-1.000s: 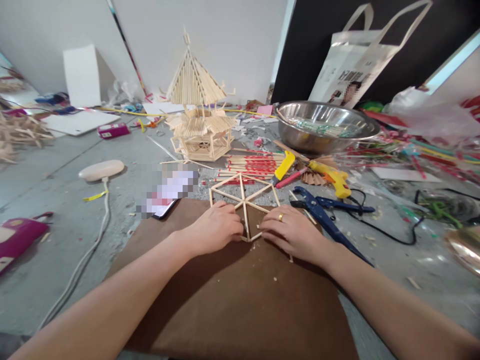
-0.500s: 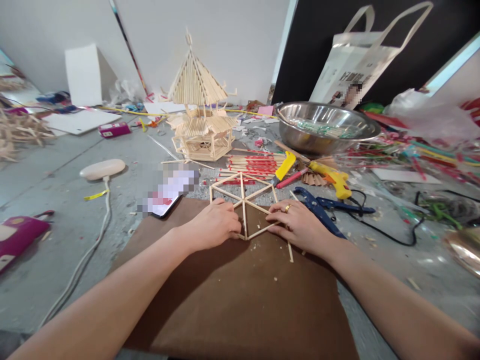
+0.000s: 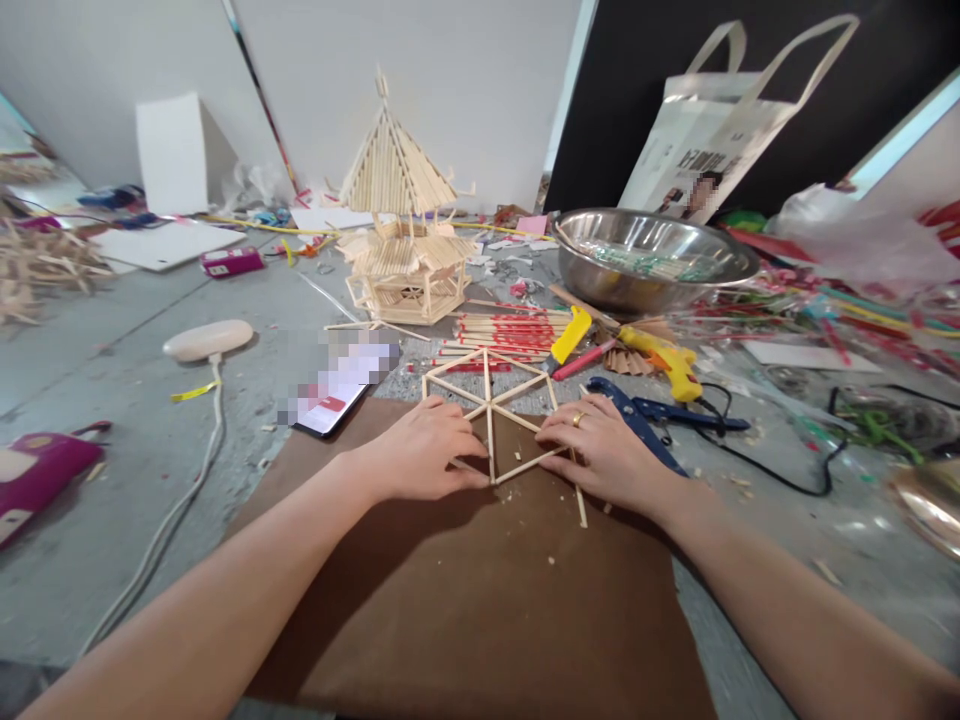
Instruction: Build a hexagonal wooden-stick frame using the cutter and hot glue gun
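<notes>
A hexagonal frame of thin wooden sticks (image 3: 490, 404), with spokes meeting at its centre, lies on a brown sheet (image 3: 480, 600). My left hand (image 3: 426, 448) grips its lower-left side, thumb and fingers bent round the stick there. On the opposite side my right hand (image 3: 600, 450), wearing a ring, pinches the lower-right corner; the fingers partly cover the joint. A loose stick (image 3: 581, 508) pokes out beneath the right hand. Beyond the frame lie several red-marked sticks (image 3: 502, 335). Farther back stands a pavilion model made of sticks (image 3: 405, 260).
Right of the frame are a yellow-handled cutter (image 3: 571, 335), a yellow glue gun (image 3: 667, 362) and a blue cutting tool (image 3: 637, 420). A steel basin (image 3: 652, 285) stands behind them. A phone (image 3: 337, 400) and a white corded device (image 3: 208, 341) lie to the left.
My right hand has shifted slightly outward along the frame, uncovering more of the lower-right stick and the loose stick. My left fingers have spread a little at the lower-left side.
</notes>
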{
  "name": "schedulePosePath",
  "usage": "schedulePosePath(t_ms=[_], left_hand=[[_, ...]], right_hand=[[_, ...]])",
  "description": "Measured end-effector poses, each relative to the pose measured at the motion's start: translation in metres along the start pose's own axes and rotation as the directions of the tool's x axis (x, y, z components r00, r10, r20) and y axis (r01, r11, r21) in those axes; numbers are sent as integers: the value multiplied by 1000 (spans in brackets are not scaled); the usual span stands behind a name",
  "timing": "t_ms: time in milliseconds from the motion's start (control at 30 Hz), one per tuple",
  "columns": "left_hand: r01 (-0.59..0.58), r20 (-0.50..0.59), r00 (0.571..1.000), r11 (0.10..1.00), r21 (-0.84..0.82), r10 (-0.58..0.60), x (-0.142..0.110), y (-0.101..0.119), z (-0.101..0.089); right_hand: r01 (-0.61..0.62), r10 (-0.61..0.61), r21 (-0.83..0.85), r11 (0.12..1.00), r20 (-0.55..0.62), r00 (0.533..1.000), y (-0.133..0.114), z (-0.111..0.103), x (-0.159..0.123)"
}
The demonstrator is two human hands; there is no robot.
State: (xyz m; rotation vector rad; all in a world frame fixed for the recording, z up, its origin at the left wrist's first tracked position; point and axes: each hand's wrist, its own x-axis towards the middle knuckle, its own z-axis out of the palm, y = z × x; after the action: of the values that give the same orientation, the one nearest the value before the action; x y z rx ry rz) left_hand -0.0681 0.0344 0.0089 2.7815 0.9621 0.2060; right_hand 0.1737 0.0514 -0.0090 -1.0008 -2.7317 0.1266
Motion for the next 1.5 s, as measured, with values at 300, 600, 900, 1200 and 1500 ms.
schedulePosePath(t_ms=[300,600,900,1200,1500], left_hand=[[335,-195,927,941,46,-320,1,-19,14],[333,-301,908,939,91,-293,2,-18,16],[268,-373,903,957,106,-212,1,-14,15],[231,-470,860,973,5,-201,3,-4,18],[225,-455,872,974,39,-183,-17,25,16]], right_hand=[[69,-77,128,989,56,996,-25,-9,3],[-254,259,50,966,-179,949,14,-22,-7],[-495,467,-111,862,-209,859,43,-34,-13],[-119,105,31,992,290,951,-7,-37,-10],[56,2,-244,968,229,974,-25,-28,-17]])
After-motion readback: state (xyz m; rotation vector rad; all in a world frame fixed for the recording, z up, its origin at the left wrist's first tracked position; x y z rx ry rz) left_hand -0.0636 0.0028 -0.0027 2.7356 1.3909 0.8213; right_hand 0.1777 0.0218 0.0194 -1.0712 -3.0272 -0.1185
